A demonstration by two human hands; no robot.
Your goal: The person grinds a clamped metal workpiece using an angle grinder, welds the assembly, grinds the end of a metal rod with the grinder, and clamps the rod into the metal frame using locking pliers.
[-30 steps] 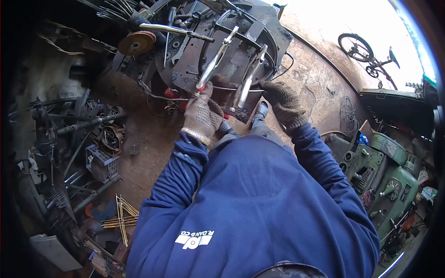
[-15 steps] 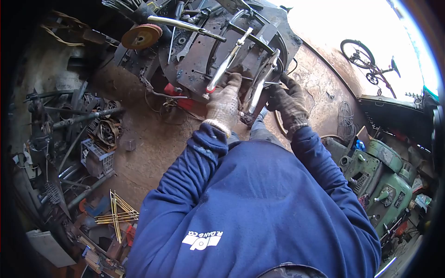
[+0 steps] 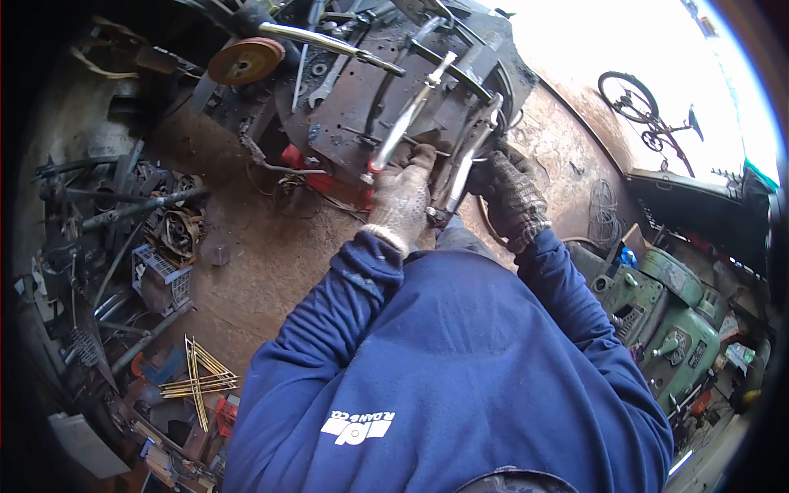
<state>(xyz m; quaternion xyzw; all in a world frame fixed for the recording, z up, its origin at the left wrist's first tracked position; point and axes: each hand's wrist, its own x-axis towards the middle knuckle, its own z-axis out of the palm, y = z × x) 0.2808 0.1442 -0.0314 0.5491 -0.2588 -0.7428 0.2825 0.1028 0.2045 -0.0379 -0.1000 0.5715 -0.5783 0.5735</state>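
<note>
My left hand [image 3: 403,193], in a pale knitted glove, is closed with curled fingertips at a thin metal rod [image 3: 358,134]. The rod runs crosswise beneath two silver locking pliers. One of these pliers [image 3: 408,117] has a red end and lies beside my left fingers. The second pair of pliers [image 3: 465,168] slants down between my hands. My right hand [image 3: 513,193], in a darker dirty glove, is closed just right of it; what its fingers hold is hidden. Both pliers reach up to a curved dark metal frame [image 3: 448,67] on the steel work table [image 3: 329,140].
A third silver tool [image 3: 308,37] and a wrench [image 3: 325,89] lie on the table, near a disc [image 3: 245,62] at its left. Scrap metal and a plastic crate [image 3: 162,279] are at left. A green machine [image 3: 686,345] stands right, a bicycle [image 3: 645,115] outside.
My right hand has drawn its fingers in, closer to the right-hand pliers. My left hand stays nearly in place. The view has shifted slightly.
</note>
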